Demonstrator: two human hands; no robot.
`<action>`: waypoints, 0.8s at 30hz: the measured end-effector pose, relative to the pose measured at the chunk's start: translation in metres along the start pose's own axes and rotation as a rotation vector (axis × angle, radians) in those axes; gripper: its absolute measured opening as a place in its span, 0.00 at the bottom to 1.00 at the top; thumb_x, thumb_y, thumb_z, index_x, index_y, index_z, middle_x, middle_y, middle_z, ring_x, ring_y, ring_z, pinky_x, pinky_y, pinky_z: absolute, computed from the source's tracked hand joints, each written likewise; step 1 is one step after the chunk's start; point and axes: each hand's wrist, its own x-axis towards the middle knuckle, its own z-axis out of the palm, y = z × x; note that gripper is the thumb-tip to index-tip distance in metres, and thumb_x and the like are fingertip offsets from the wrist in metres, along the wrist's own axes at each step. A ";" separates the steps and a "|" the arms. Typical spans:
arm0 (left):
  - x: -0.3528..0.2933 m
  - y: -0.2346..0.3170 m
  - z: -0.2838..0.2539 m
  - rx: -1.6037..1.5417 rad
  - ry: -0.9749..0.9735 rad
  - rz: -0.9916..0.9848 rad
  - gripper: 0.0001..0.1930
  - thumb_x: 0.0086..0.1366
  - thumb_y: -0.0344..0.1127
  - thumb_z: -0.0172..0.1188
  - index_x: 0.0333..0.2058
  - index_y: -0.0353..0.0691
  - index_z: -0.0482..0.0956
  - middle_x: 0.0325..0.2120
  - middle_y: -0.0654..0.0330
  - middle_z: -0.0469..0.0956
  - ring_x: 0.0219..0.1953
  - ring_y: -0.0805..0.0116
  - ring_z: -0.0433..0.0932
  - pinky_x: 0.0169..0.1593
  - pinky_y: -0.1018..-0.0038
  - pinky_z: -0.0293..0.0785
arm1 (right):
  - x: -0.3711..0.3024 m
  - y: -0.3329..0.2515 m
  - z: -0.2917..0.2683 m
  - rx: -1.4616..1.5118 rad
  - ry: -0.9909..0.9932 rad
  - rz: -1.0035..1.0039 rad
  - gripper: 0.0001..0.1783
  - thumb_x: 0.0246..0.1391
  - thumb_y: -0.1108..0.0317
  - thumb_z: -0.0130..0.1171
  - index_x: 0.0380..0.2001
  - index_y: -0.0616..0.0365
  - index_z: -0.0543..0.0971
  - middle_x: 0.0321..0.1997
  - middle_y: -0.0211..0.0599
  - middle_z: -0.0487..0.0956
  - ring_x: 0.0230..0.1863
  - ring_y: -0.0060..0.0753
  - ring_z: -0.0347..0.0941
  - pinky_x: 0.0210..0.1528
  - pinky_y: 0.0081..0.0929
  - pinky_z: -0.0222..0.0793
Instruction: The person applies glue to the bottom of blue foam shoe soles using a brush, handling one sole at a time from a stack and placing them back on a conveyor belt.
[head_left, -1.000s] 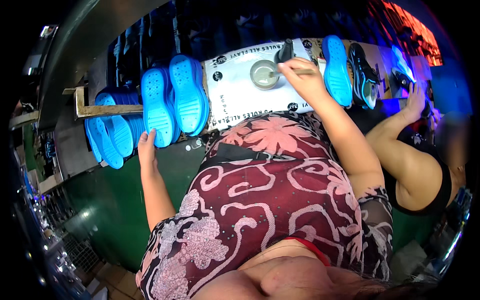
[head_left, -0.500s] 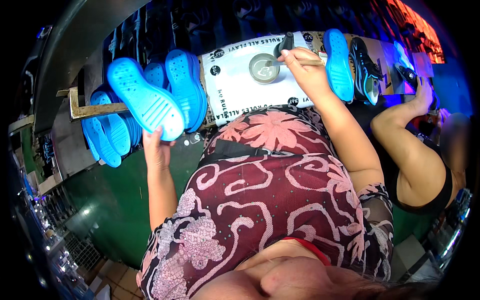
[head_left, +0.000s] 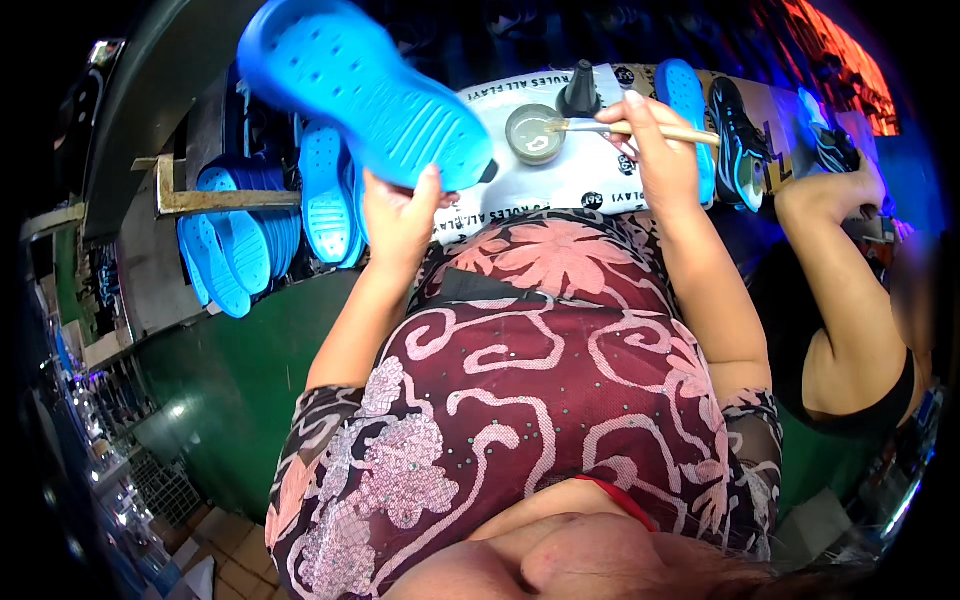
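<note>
My left hand (head_left: 398, 222) is closed on the heel end of a blue shoe sole (head_left: 375, 95), thumb on its face. The sole has small holes and ridged grooves, and tilts up to the left above the bench; its far end is blurred. In my right hand (head_left: 662, 165) is a brush (head_left: 690, 134) with a wooden handle, gripped between thumb and fingers. Its bristles are over the rim of a small round cup (head_left: 514, 148) holding pale liquid. Behind the cup stands a dark cone-topped bottle (head_left: 580, 92).
A printed white sheet (head_left: 590, 190) lies under the cup. Stacked blue soles (head_left: 325, 205) stand left, beside a metal bracket (head_left: 225, 200). To the right are another blue sole (head_left: 681, 85), a black shoe (head_left: 735, 150) and a co-worker's arm (head_left: 840, 270).
My left hand has raised the blue sole and brought it right, toward the cup. My right hand has shifted slightly right; the brush still points at the cup.
</note>
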 end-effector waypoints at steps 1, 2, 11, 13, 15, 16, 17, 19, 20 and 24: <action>0.002 0.007 0.008 -0.001 -0.009 0.019 0.20 0.60 0.27 0.56 0.49 0.29 0.60 0.37 0.49 0.75 0.28 0.68 0.79 0.29 0.75 0.80 | -0.002 -0.004 -0.001 0.012 -0.033 -0.036 0.19 0.61 0.59 0.52 0.25 0.63 0.81 0.24 0.33 0.78 0.27 0.22 0.70 0.31 0.22 0.65; 0.004 0.012 0.014 -0.002 -0.017 0.037 0.21 0.60 0.28 0.56 0.49 0.29 0.60 0.38 0.49 0.75 0.29 0.67 0.79 0.30 0.75 0.80 | -0.005 -0.011 0.001 -0.019 -0.065 -0.105 0.19 0.61 0.60 0.51 0.25 0.63 0.81 0.24 0.34 0.77 0.27 0.22 0.70 0.31 0.22 0.65; 0.004 0.025 0.024 0.139 -0.091 0.205 0.17 0.59 0.24 0.54 0.47 0.27 0.63 0.35 0.51 0.76 0.29 0.69 0.79 0.29 0.75 0.77 | -0.023 -0.026 0.024 -0.341 -0.137 -0.632 0.13 0.54 0.66 0.56 0.18 0.56 0.80 0.18 0.32 0.75 0.22 0.34 0.69 0.37 0.30 0.63; 0.004 0.017 0.023 0.161 -0.083 0.305 0.20 0.59 0.22 0.55 0.49 0.28 0.62 0.38 0.50 0.75 0.32 0.68 0.79 0.30 0.75 0.78 | -0.023 -0.026 0.027 -0.371 -0.133 -0.662 0.13 0.54 0.66 0.57 0.17 0.56 0.80 0.17 0.32 0.75 0.21 0.35 0.68 0.37 0.30 0.63; 0.003 0.015 0.024 0.139 -0.056 0.347 0.21 0.57 0.22 0.56 0.49 0.28 0.62 0.39 0.50 0.76 0.35 0.69 0.79 0.35 0.75 0.77 | -0.023 -0.025 0.027 -0.399 -0.122 -0.687 0.13 0.54 0.66 0.57 0.17 0.56 0.79 0.16 0.32 0.74 0.21 0.35 0.68 0.37 0.30 0.63; 0.002 0.016 0.026 0.106 -0.034 0.340 0.22 0.56 0.23 0.58 0.49 0.28 0.63 0.37 0.51 0.77 0.35 0.69 0.79 0.38 0.75 0.76 | -0.024 -0.024 0.026 -0.413 -0.112 -0.698 0.13 0.53 0.67 0.57 0.17 0.56 0.79 0.16 0.32 0.74 0.21 0.35 0.67 0.36 0.30 0.62; 0.001 0.016 0.027 0.072 -0.011 0.332 0.22 0.55 0.23 0.59 0.48 0.28 0.64 0.36 0.53 0.78 0.36 0.70 0.78 0.42 0.75 0.74 | -0.024 -0.024 0.025 -0.427 -0.103 -0.709 0.13 0.53 0.67 0.58 0.16 0.56 0.79 0.16 0.32 0.74 0.20 0.36 0.67 0.36 0.30 0.62; 0.003 0.014 0.025 0.122 -0.017 0.436 0.22 0.54 0.23 0.59 0.48 0.27 0.64 0.36 0.52 0.78 0.36 0.70 0.78 0.42 0.75 0.74 | -0.026 -0.026 0.021 -0.418 -0.074 -0.689 0.13 0.53 0.67 0.57 0.16 0.56 0.78 0.16 0.32 0.74 0.20 0.36 0.67 0.36 0.30 0.62; 0.003 0.013 0.024 0.147 -0.020 0.487 0.22 0.54 0.23 0.59 0.48 0.27 0.64 0.36 0.52 0.78 0.35 0.70 0.78 0.42 0.75 0.74 | -0.027 -0.027 0.020 -0.414 -0.059 -0.679 0.13 0.53 0.67 0.57 0.16 0.56 0.78 0.15 0.32 0.74 0.20 0.36 0.67 0.35 0.31 0.62; 0.003 0.012 0.024 0.214 -0.027 0.532 0.23 0.53 0.22 0.59 0.48 0.27 0.65 0.35 0.53 0.78 0.35 0.70 0.78 0.41 0.76 0.74 | -0.026 -0.032 0.021 -0.347 -0.043 -0.680 0.14 0.53 0.67 0.58 0.15 0.56 0.78 0.16 0.32 0.73 0.20 0.36 0.67 0.35 0.31 0.62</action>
